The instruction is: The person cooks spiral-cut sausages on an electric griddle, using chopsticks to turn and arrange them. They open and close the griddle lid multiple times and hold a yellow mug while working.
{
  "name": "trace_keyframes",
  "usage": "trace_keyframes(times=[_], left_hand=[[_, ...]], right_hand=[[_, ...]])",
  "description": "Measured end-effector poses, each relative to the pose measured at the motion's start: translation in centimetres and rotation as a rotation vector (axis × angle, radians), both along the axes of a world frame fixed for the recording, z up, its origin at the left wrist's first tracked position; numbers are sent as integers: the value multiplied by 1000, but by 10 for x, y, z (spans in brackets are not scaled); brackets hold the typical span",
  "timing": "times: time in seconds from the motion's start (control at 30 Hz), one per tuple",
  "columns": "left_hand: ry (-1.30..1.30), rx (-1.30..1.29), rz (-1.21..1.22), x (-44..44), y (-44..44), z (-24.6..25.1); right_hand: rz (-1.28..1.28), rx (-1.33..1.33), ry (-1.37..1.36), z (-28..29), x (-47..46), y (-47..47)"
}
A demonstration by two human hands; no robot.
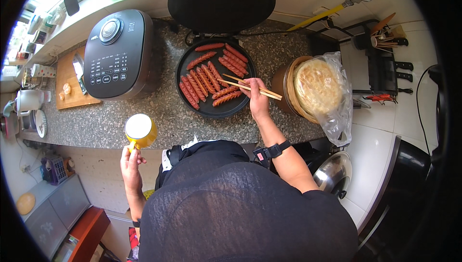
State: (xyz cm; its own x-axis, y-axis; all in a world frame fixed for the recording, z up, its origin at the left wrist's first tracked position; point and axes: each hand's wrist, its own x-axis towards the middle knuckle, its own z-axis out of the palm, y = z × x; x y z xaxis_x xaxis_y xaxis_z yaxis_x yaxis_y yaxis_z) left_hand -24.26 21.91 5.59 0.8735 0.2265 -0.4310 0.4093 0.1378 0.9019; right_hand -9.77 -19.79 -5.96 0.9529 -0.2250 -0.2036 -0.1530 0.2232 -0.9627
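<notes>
My left hand (133, 166) grips the handle of a yellow enamel-look mug (151, 135) at the counter's front edge; whether its white inside is liquid or lining I cannot tell. In my right hand (258, 97) is a pair of wooden chopsticks (269, 92), their tips over the right part of a round black electric griddle (216, 112). Several scored sausages (200, 60) lie in rows on its plate, some browned along the cuts. Whether the tips touch a sausage is unclear. The griddle's lid (222, 2) stands raised behind it.
A black rice cooker (115, 52) stands left of the griddle, beside a wooden cutting board (66, 99) with a knife (78, 70) and peeled citrus pieces (66, 88). On the right, flatbreads (317, 85) sit in a wicker basket (290, 81) with a plastic bag (339, 117). A knife rack (379, 70) is beyond.
</notes>
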Motion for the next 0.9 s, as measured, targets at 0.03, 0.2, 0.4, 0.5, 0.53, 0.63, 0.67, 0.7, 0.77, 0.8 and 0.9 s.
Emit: trace_keyframes(times=[0.03, 0.2, 0.4, 0.5, 0.53, 0.63, 0.67, 0.7, 0.77, 0.8, 0.9], left_hand=[[1, 2, 0, 0, 0, 0], [5, 9, 14, -1, 1, -1], [17, 13, 16, -1, 1, -1], [13, 11, 9, 0, -1, -1], [12, 13, 7, 0, -1, -1], [11, 12, 0, 1, -1, -1], [5, 5, -1, 1, -2, -1], [11, 9, 0, 1, -2, -1], [3, -2, 2, 2, -2, 0], [10, 8, 2, 2, -2, 0], [8, 12, 2, 2, -3, 1]], right_hand=[[4, 24, 18, -3, 1, 1], [65, -87, -37, -10, -3, 3], [-264, 96, 48, -12, -2, -2], [-264, 69, 13, -11, -2, -5], [-245, 54, 11, -11, -2, -6], [-186, 22, -7, -9, -4, -7], [-184, 22, -15, -8, -4, -7], [-182, 22, -17, -8, -4, -7], [-174, 17, -16, -8, -4, -7], [-175, 15, -10, -8, -5, -7], [-146, 22, 12, -10, -6, -5]])
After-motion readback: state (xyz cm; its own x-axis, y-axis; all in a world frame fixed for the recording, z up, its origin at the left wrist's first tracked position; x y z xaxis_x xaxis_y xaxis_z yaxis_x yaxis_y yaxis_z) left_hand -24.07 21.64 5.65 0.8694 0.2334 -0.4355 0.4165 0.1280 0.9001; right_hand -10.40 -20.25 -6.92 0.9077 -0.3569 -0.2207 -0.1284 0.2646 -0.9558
